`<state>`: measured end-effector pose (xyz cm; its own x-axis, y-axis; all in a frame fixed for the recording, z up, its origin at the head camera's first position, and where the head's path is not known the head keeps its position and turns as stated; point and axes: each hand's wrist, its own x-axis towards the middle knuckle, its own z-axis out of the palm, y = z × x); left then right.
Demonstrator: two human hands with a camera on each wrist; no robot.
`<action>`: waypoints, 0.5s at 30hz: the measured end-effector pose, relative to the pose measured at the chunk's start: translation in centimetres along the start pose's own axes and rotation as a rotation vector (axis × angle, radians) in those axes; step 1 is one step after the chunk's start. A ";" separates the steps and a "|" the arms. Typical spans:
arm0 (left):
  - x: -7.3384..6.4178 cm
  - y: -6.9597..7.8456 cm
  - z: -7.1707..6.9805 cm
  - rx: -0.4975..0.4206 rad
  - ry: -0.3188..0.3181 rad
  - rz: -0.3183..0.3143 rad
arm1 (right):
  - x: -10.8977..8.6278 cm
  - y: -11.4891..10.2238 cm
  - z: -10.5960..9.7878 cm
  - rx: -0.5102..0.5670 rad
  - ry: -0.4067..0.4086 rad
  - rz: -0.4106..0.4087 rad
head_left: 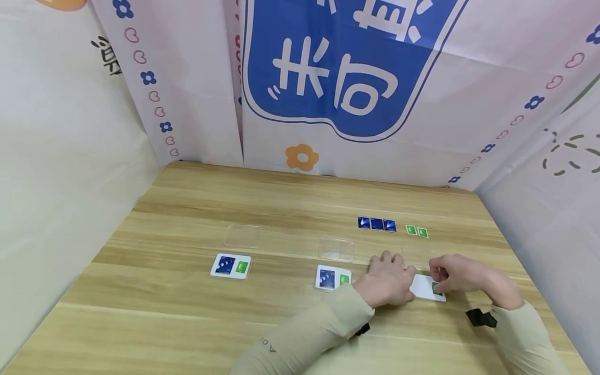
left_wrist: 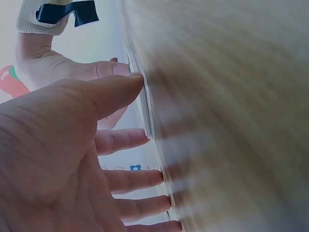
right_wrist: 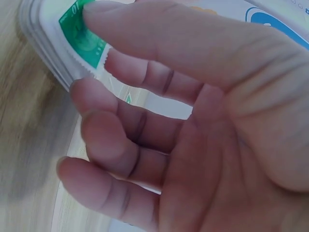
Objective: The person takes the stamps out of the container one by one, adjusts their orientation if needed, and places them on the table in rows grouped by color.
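In the head view, a white card (head_left: 423, 286) with rounded corners lies at the right of the table, a small green stamp (head_left: 437, 288) at its right end. My left hand (head_left: 386, 278) holds the card's left end between thumb and index finger, its other fingertips down on the wood. In the left wrist view the card's edge (left_wrist: 146, 104) shows thin beside that thumb. My right hand (head_left: 461, 273) pinches the stamp, which has a toothed edge; in the right wrist view its thumb lies over the green stamp (right_wrist: 84, 41) and the index fingertip meets its edge.
Two white cards, one left (head_left: 230, 266) and one central (head_left: 333, 277), each bear a blue and a green stamp. Clear plastic lids (head_left: 242, 236) lie behind the cards. Three blue stamps (head_left: 376, 224) and two green stamps (head_left: 416, 230) lie farther back. Printed curtains (head_left: 197, 104) surround the table.
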<state>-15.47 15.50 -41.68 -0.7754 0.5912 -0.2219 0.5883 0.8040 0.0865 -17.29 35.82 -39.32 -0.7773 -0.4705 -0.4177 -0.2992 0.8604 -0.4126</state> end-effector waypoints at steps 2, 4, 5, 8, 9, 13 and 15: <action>0.0 0.0 0.0 0.002 -0.004 -0.003 | 0.0 0.1 0.0 0.001 0.001 -0.012; 0.0 0.0 0.0 0.010 -0.005 -0.002 | 0.1 0.2 0.1 0.006 0.000 -0.023; 0.0 0.0 0.0 0.016 -0.003 -0.001 | 0.1 0.2 0.1 0.006 0.001 -0.030; 0.1 0.0 0.0 0.028 0.002 -0.003 | 0.1 0.3 0.1 0.004 0.004 -0.044; 0.1 0.0 0.0 0.030 0.002 -0.002 | 0.1 0.3 0.1 0.002 0.004 -0.048; 0.0 0.0 0.0 0.029 0.005 0.004 | 0.0 0.3 0.1 -0.002 0.006 -0.048; 0.0 0.1 0.0 0.024 0.004 0.005 | 0.0 0.3 0.0 -0.003 0.009 -0.046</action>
<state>-15.41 15.52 -41.68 -0.7731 0.5957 -0.2179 0.5978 0.7991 0.0639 -17.38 36.10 -39.47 -0.7675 -0.5080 -0.3910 -0.3366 0.8385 -0.4285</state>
